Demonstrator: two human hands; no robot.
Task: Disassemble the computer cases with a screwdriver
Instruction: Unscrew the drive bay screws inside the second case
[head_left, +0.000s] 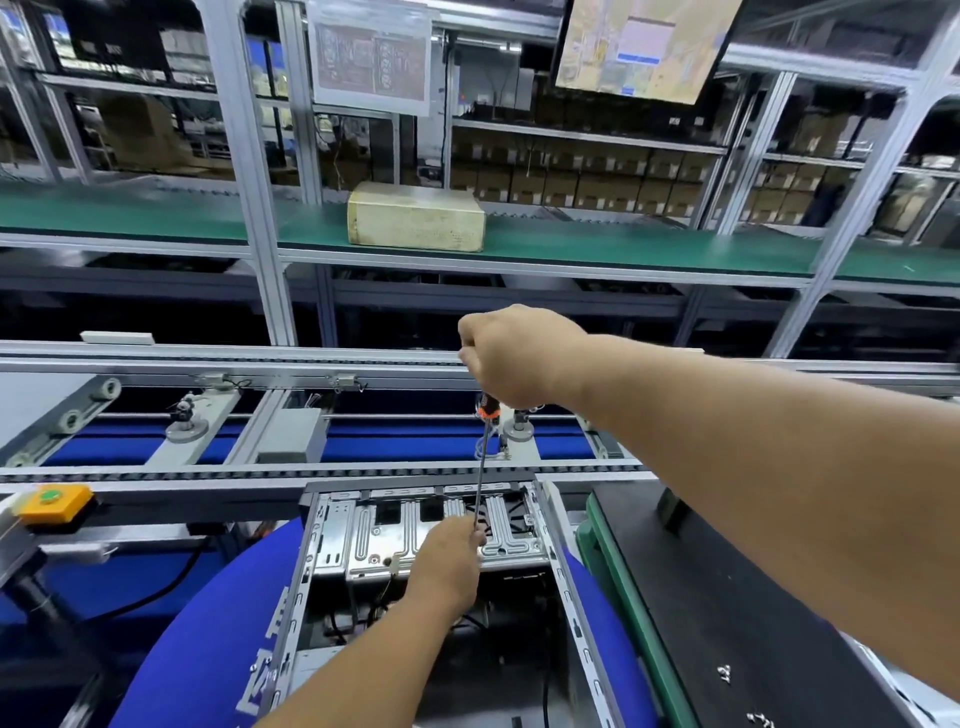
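An open metal computer case (332, 545) stands on a round blue pad (197, 634) in front of me. My right hand (519, 356) grips the black and orange handle of a long screwdriver (483, 462) held nearly upright above the case. The shaft runs down to the silver drive cage (374, 535) inside the case. My left hand (449, 558) pinches the lower end of the shaft at the cage. The tip is hidden behind my fingers.
A black panel (727, 597) with a few loose screws (724, 674) lies to the right on a green-edged surface. An orange button box (52, 503) sits at the left. A conveyor line (260, 364) runs behind, with a beige box (415, 215) on the green shelf above.
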